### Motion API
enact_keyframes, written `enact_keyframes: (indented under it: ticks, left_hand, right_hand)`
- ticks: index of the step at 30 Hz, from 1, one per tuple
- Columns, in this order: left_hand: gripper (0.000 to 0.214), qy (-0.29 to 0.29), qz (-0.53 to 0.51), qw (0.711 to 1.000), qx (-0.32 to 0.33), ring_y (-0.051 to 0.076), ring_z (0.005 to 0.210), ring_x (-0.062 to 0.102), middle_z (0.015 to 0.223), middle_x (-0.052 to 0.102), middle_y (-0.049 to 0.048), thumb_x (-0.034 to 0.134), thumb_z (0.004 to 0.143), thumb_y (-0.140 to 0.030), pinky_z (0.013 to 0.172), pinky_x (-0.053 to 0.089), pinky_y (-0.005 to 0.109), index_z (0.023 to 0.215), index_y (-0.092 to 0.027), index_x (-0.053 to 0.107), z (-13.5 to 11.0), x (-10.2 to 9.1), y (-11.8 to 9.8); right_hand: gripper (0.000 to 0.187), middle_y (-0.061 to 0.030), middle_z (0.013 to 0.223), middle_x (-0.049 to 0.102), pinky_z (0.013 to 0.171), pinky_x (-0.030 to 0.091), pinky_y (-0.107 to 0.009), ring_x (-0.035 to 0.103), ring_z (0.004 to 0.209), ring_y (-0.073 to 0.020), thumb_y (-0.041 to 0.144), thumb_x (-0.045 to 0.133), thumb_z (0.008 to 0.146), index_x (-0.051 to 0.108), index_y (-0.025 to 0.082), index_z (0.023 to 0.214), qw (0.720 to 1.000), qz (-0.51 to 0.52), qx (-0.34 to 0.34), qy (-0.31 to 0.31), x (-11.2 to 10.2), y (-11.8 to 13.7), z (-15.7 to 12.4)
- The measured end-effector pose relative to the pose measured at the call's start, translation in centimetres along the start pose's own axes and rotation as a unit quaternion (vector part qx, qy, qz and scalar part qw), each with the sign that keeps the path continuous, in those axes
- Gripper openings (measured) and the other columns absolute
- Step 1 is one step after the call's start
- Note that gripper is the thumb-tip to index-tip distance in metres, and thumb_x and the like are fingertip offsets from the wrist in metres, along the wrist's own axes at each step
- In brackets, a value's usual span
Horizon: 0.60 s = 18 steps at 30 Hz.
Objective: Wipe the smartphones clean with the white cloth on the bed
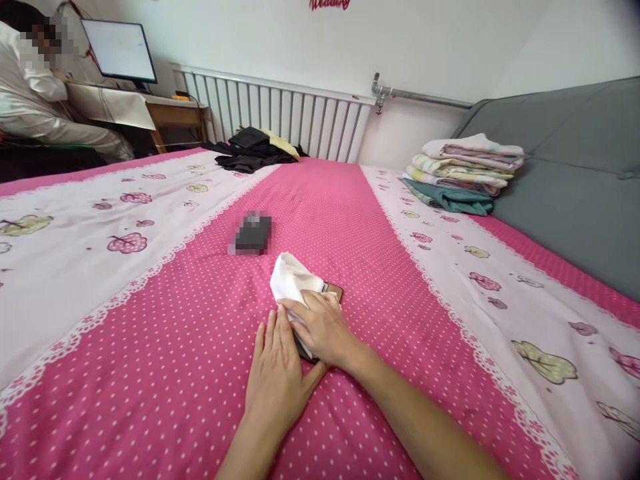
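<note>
A phone (pixel 335 291) lies on the pink bedspread, mostly covered by a white cloth (pixel 293 275) and my hands. Only its gold-brown far corner and a dark strip at the near end show. My right hand (pixel 323 327) presses the cloth onto the phone, its fingers bent over the fabric. Along the phone's left side rests my left hand (pixel 277 367), fingers stretched out and thumb at the near edge. Beyond the cloth, a dark, blurred flat object (pixel 253 233) lies on the bedspread, apart from both hands.
Dark folded clothes (pixel 253 148) lie at the far edge of the bed, before a white radiator (pixel 280 107). Folded bedding (pixel 465 167) is stacked by the grey headboard (pixel 565 160). A person (pixel 30 93) sits at a desk with a monitor (pixel 120 52) at far left.
</note>
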<state>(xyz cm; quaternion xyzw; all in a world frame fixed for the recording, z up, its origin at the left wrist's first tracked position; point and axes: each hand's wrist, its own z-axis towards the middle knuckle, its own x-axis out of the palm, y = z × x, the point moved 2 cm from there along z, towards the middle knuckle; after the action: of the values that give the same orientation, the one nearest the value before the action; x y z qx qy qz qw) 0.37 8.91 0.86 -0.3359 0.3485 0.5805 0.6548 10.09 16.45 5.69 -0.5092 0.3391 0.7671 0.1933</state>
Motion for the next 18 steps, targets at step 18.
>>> enact_keyframes:
  ticks: [18]
  left_hand:
    - [0.103, 0.060, -0.001, 0.998, -0.023, 0.037, 0.129, 0.044, 0.139, 0.046, 0.0251, 0.045, 0.071, -0.079, 0.105, 0.039, 0.052, 0.134, 0.002, 0.043, 0.5, -0.3, 0.0]
  right_hand:
    - [0.040, -0.0075, 0.118, 0.057, 0.096, 0.034, -0.034, 0.047, 0.116, -0.0229, 0.029, 0.044, 0.096, 0.049, 0.033, 0.135, 0.970, -0.074, 0.219, -0.080, 0.2, -4.5, 0.8]
